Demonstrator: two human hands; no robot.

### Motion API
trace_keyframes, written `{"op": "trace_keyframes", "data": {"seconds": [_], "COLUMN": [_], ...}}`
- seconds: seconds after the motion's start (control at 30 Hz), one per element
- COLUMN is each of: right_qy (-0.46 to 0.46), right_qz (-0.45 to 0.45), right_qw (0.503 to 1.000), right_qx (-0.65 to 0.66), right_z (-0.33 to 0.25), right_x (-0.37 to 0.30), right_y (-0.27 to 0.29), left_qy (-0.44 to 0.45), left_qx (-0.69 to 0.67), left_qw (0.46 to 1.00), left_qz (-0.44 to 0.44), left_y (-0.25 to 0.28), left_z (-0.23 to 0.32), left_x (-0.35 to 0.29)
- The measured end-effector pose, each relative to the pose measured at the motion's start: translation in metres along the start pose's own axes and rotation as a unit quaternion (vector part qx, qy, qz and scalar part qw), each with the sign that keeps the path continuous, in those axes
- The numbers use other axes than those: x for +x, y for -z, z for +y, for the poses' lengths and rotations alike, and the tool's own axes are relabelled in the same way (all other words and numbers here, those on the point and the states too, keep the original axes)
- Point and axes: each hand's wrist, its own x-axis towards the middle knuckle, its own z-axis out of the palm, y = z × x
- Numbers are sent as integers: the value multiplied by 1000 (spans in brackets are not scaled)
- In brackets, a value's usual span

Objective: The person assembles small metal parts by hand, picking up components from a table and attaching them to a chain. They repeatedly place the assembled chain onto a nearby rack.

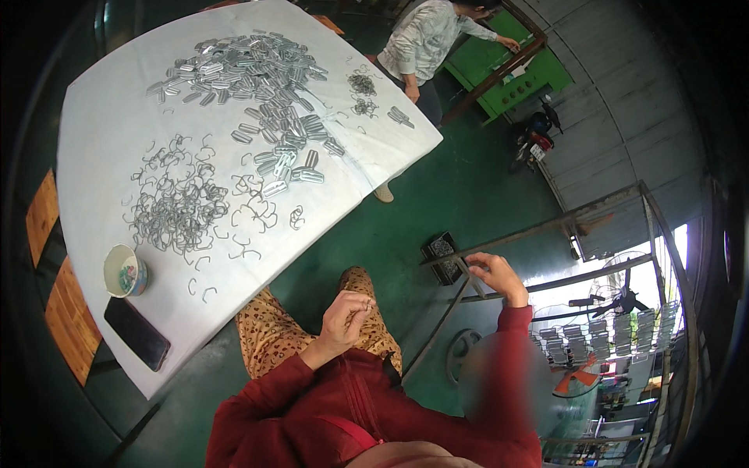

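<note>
My left hand (341,321) is closed in front of my lap, with thumb and fingertips pinched together. A small dark bit shows at the fingertips, too small to name. My right hand (499,277) is raised beside a metal frame (558,221), fingers half bent and apart, and I see nothing in it. Whether it touches the frame is unclear. On the white-covered table (312,226) to the left lie a loose heap of bent wire hooks (178,204) and a larger pile of flat silver metal pieces (242,66).
A cup (125,271) with small bits inside and a dark phone (137,334) rest near the table's close corner. Beyond the table another person (421,43) stands by a green machine (507,78). Metal pieces hang in rows (601,335) at the right, near a fan (576,381).
</note>
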Motion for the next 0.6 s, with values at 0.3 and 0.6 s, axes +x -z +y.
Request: {"op": "trace_keyframes", "data": {"seconds": [0.3, 0.6], "right_qy": [-34, 2], "right_qz": [-47, -54], "right_qw": [998, 998], "right_qx": [40, 36], "right_z": [24, 31], "right_x": [-2, 6], "right_y": [-27, -38], "left_qy": [15, -27], "left_qx": [-1, 43], "left_qw": [1000, 998], "left_qz": [8, -24], "left_y": [-4, 6], "left_z": [1, 17], "left_x": [2, -1]}}
